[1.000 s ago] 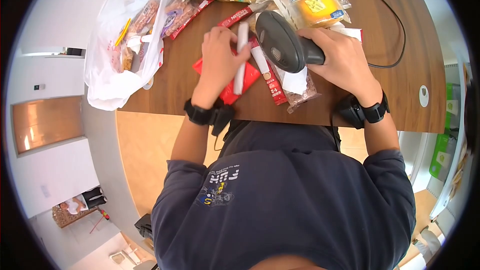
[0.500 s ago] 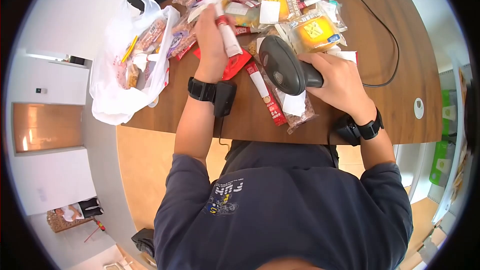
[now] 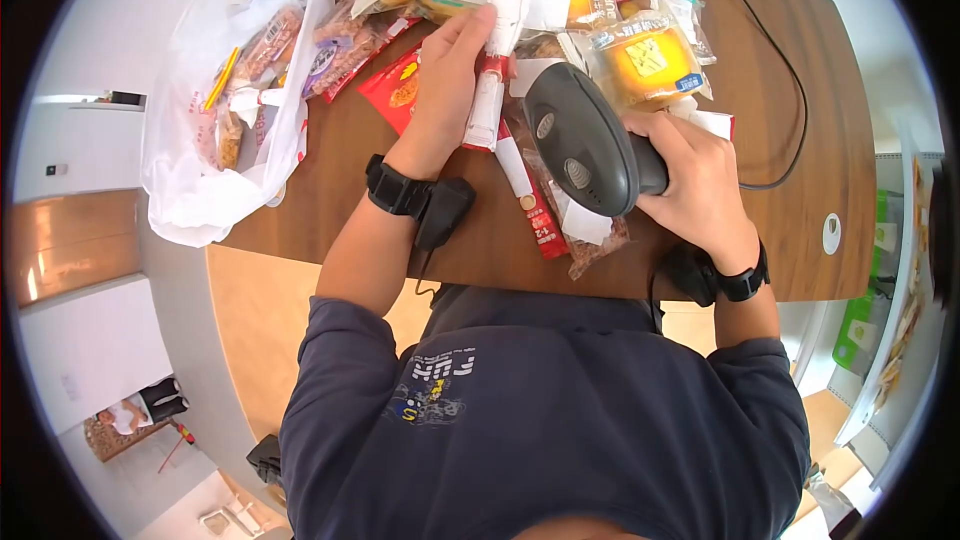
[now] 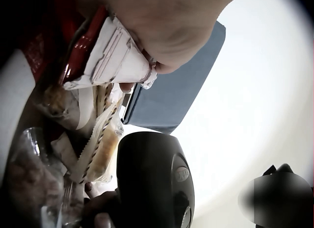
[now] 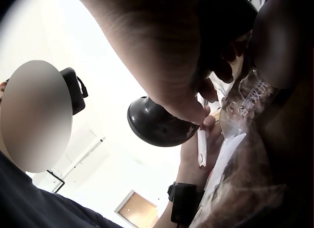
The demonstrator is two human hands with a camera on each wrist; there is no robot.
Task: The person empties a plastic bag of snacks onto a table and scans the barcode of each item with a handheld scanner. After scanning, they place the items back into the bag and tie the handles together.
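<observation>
My left hand [image 3: 447, 85] pinches a red-and-white stick packet [image 3: 487, 105], its white back facing up and its length standing nearly upright in the head view. In the left wrist view the packet [image 4: 115, 56] shows a creased white face with a red edge beside the fingers. My right hand [image 3: 705, 175] grips the handle of a dark grey barcode scanner [image 3: 580, 140], whose head tilts toward the left hand. Beneath and left of the left hand lies a red packet [image 3: 392, 87]. Another red-and-white stick [image 3: 540, 220] and a clear snack bag with a white label [image 3: 588, 225] lie under the scanner.
A white plastic bag [image 3: 165, 195] holding snacks stands at the left of the wooden table [image 3: 790, 235]. Wrapped cakes [image 3: 645, 60] and several other packets are heaped at the back. A black cable [image 3: 795, 65] curves along the right side.
The left hand has lifted the stick packet off the red packet and brought it up beside the scanner, with its white back turned up. The right hand keeps its grip on the scanner.
</observation>
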